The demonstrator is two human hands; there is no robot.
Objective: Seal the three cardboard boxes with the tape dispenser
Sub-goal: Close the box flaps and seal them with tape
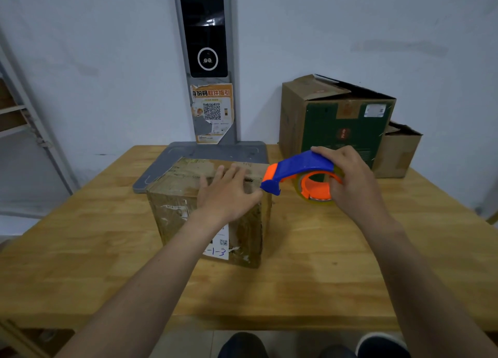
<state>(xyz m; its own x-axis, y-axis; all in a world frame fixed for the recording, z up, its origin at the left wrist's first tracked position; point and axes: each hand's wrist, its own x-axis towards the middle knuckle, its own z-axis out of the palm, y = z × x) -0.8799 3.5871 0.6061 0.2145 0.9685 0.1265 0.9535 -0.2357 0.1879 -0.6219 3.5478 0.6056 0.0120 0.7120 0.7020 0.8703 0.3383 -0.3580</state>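
A worn cardboard box (177,193) with a white label stands in the middle of the wooden table (336,263). My left hand (229,193) lies flat on its top with straight fingers, near the right edge. My right hand (350,177) grips a blue and orange tape dispenser (293,169) holding a clear tape roll, just right of the box; its blue nose is close to my left thumb at the box's top right corner. A larger green-sided box (334,123) with loose top flaps stands at the back right. A smaller open box (398,150) sits right of it.
A grey scanner stand (207,61) with a dark screen and a QR poster rises behind the near box; its flat base (215,150) lies on the table. A metal shelf frame (24,120) is at the far left. My shoes (377,344) show below the table's front edge.
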